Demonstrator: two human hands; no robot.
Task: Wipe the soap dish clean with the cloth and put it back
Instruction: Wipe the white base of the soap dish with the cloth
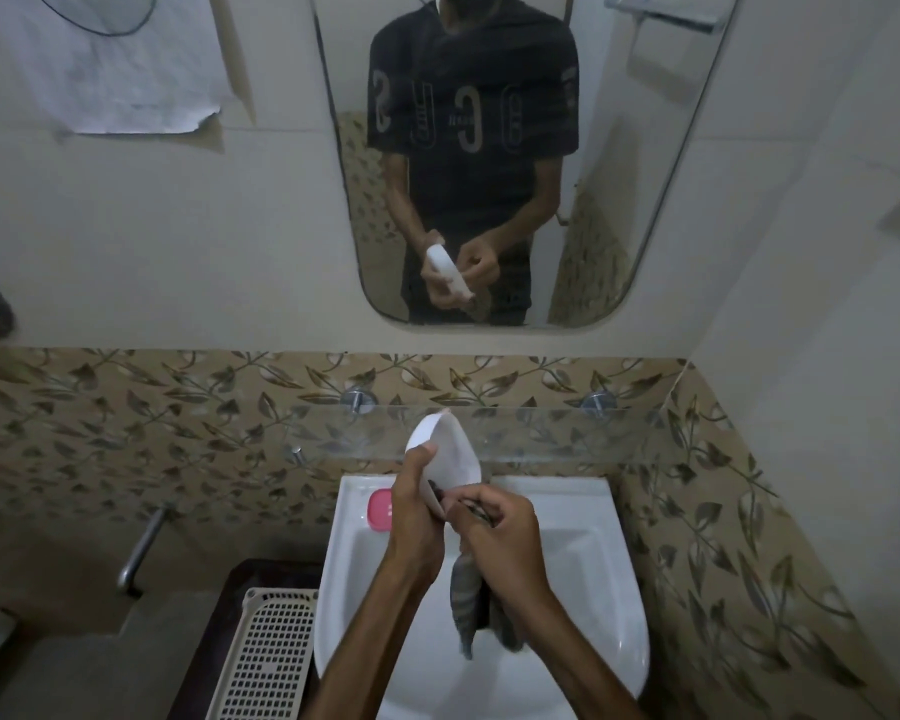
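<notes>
A white ceramic washbasin (583,553) is mounted against the leaf-patterned tiled wall. A pink soap bar (379,516) rests on the basin's rear left ledge. Above the basin, a clear glass shelf (567,433) is fixed to the wall on round metal brackets (357,398).

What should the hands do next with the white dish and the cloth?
Probably rub the cloth along the inside of the soap dish. The left hand holds the dish tilted on edge over the sink, and the right hand pinches the cloth at the dish's lower end, so wiping seems under way and the dish is not yet put back.
</notes>
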